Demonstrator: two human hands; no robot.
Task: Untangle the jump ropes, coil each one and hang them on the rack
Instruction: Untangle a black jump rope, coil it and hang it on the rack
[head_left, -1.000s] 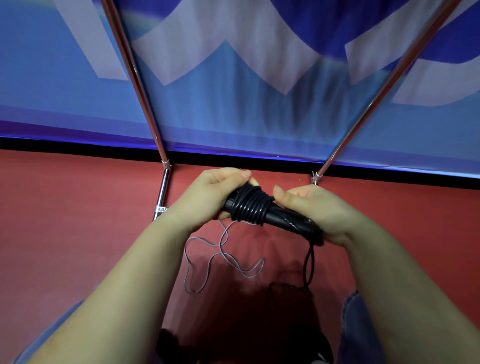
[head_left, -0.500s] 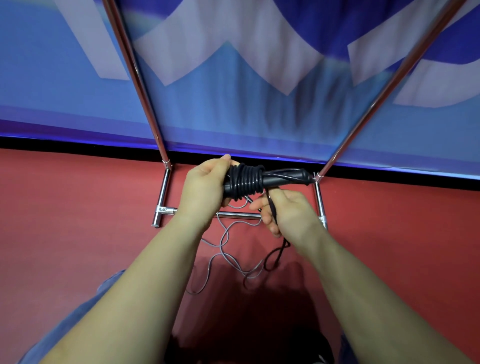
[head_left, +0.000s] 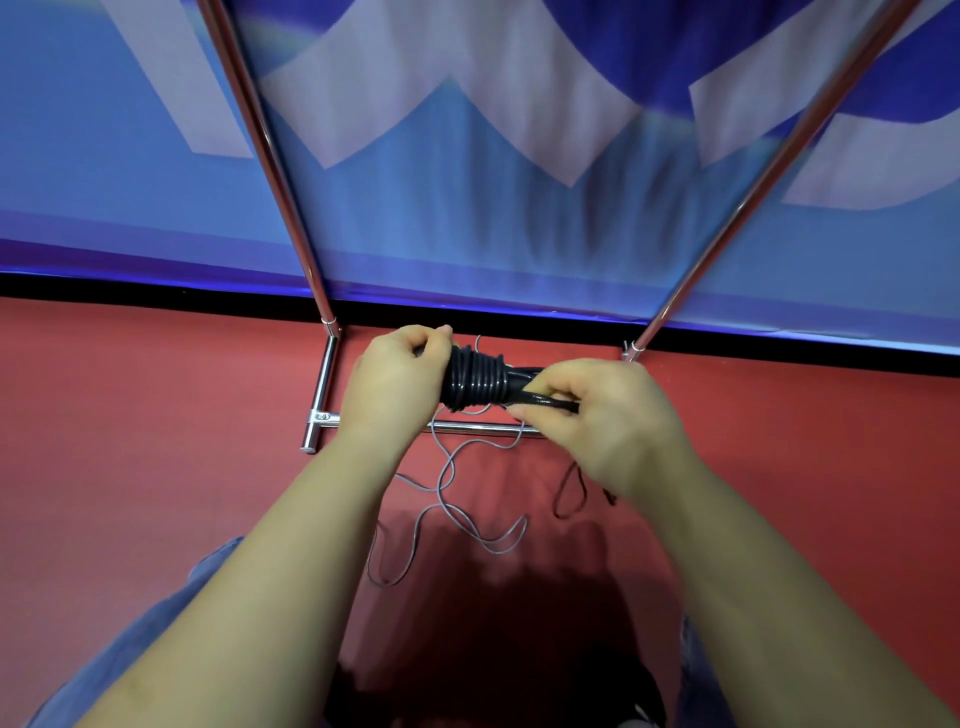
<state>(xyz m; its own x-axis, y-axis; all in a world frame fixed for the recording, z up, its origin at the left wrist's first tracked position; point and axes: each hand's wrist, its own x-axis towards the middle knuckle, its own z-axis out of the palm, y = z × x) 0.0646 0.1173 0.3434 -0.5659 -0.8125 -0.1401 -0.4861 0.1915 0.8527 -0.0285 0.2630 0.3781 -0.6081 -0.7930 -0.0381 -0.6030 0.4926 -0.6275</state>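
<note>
Nearest, blue-trousered knees at the bottom edge, with open red floor (head_left: 130, 441) stretching wide to both sides. Farther out, a grey rope (head_left: 447, 499) lying loose on the floor before the rack's (head_left: 322, 395) chrome base bars, its two poles rising against a blue-and-white banner (head_left: 467, 208). Above the floor, left hand (head_left: 395, 384) clenched around one end of the black rope (head_left: 475, 382), coiled tight about its handles; right hand (head_left: 602, 415) pinching the strand just beside the coil.
</note>
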